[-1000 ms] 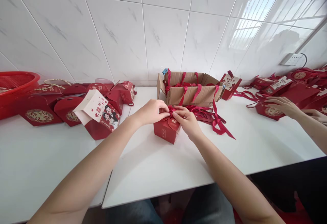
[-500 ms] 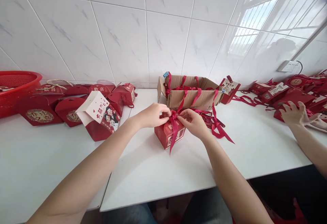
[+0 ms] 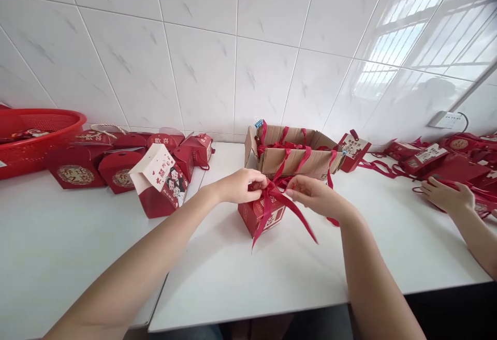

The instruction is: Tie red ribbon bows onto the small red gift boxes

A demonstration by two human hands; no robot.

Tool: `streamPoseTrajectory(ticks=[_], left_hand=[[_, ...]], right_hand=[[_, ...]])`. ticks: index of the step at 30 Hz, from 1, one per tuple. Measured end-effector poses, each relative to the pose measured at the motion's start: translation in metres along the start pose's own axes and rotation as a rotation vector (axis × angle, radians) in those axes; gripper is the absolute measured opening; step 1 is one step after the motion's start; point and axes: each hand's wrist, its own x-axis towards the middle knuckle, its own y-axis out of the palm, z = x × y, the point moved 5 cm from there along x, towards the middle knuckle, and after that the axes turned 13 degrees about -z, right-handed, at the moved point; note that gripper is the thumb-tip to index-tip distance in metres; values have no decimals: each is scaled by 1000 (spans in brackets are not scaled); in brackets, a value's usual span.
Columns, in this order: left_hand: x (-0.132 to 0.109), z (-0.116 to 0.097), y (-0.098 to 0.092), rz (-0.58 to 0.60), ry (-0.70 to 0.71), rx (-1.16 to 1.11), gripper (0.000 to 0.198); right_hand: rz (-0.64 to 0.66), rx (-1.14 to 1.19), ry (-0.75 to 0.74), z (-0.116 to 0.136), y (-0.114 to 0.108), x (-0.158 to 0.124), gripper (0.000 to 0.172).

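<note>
In front of me a small red gift box [image 3: 250, 218] stands on the white table. A dark red ribbon [image 3: 302, 219] is tied at its top, and two tails hang down, one over the front and one off to the right. My left hand [image 3: 244, 186] is closed, pinching the ribbon at the left of the knot. From the right, my right hand [image 3: 314, 194] has its thumb and fingertips pinched at the ribbon's other side; the fingers partly hide what they grip.
Behind the gift box stands an open cardboard box [image 3: 301, 156] with ribbons draped over its rim. At left are several red gift boxes [image 3: 159, 187] and a red plastic basket [image 3: 66, 122]. Another person's hand [image 3: 446, 195] touches red boxes [image 3: 458, 166] at the right.
My right hand has shifted right, away from the knot, and a second ribbon tail now hangs to the right. My left hand stays at the bow. The other person's hand has lowered onto the boxes.
</note>
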Motion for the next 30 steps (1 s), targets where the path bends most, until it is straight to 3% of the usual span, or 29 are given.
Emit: streamPoseTrajectory(ticks=[4,10,14,19,23,30], left_hand=[[1,0,-2,-11,-14,8,10],[1,-1,-9,-38,-64,64,13],[0,-5,-12,-65,-92,42,11],[0,1,-8,-113,-232,-103,13],[2,1,-5,-148,-244,-209,9],[0,-2,-7,-142,-200,-42,10]], right_hand=[[-178,71,-60,4,13,25,38],[-173,207,-240,12,45,28,23],[-226,247,-238,6,46,21,18],[-282,282,-237,1,49,20,18],[-338,317,-241,0,49,19,17],[-368,329,-254,-1,48,18,18]])
